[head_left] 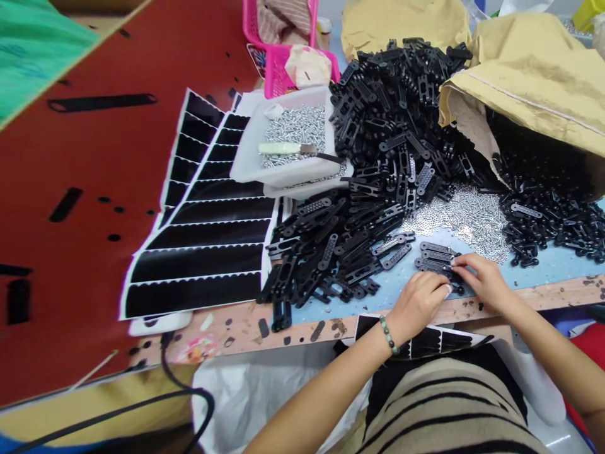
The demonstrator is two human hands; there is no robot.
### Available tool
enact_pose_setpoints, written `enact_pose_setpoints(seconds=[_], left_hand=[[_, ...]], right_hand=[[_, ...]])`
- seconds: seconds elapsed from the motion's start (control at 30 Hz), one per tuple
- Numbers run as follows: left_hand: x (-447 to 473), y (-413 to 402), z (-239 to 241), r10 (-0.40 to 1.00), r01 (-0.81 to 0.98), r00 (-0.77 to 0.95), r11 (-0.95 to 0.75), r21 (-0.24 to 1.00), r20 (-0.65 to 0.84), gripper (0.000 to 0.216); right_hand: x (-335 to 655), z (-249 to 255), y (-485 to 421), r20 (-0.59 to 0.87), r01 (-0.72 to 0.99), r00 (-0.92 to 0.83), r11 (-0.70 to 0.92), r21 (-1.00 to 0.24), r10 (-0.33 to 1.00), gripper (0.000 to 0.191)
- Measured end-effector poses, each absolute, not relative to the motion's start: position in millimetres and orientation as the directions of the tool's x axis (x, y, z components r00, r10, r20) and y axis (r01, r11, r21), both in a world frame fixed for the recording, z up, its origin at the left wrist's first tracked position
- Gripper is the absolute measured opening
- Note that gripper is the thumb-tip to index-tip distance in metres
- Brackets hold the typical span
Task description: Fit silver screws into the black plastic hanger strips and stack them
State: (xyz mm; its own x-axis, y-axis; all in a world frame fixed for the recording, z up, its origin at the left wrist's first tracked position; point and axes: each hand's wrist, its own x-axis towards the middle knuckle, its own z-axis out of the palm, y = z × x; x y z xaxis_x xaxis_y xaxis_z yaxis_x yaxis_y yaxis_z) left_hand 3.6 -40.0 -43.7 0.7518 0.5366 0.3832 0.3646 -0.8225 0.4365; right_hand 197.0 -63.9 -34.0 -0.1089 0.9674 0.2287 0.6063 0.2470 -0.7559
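Note:
My left hand (418,301) and my right hand (482,280) meet at the near edge of the blue table (543,265). Their fingertips pinch together over a short row of flat black plastic parts (435,257) lying side by side. My left wrist wears a bead bracelet (389,335). Both hands' fingers are curled and pressed on a small black part at the near end of the row. A spread of small silver screws (466,217) lies just beyond the row.
A big heap of black plastic parts (378,157) spills from a tan paper sack (529,82). A white tray (255,157) holds screws and a white-handled tool (288,149). Sheets of black sticker strips (203,252) lie left. Pink baskets (278,69) stand behind. A black cable (179,378) hangs below.

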Motion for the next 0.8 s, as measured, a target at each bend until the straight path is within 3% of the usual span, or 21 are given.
enact_pose_setpoints(seconds=[0.1,0.23,0.3,0.5,0.8], left_hand=[[-2,-37,-40,0.630,0.434,0.701,-0.750,0.500,0.336,0.022],[-5,-27,-43,0.693,0.531,0.691,-0.679,0.506,0.205,0.074],[-4,-24,-48,0.684,0.552,0.716,-0.676,0.488,0.138,0.086],[-1,-24,-57,0.689,0.564,0.717,-0.664,0.492,0.106,0.079],[-2,-26,-59,0.693,0.547,0.702,-0.673,0.498,0.165,0.081]], right_hand=[[193,-42,-67,0.240,0.620,-0.206,0.316,-0.718,0.949,0.013],[190,-45,-68,0.255,0.662,-0.280,0.378,-0.647,0.926,0.014],[190,-43,-69,0.254,0.696,-0.309,0.399,-0.597,0.917,0.014],[190,-39,-71,0.317,0.782,-0.369,0.476,-0.402,0.874,0.022],[186,-44,-75,0.215,0.836,-0.249,0.321,-0.445,0.944,0.018]])
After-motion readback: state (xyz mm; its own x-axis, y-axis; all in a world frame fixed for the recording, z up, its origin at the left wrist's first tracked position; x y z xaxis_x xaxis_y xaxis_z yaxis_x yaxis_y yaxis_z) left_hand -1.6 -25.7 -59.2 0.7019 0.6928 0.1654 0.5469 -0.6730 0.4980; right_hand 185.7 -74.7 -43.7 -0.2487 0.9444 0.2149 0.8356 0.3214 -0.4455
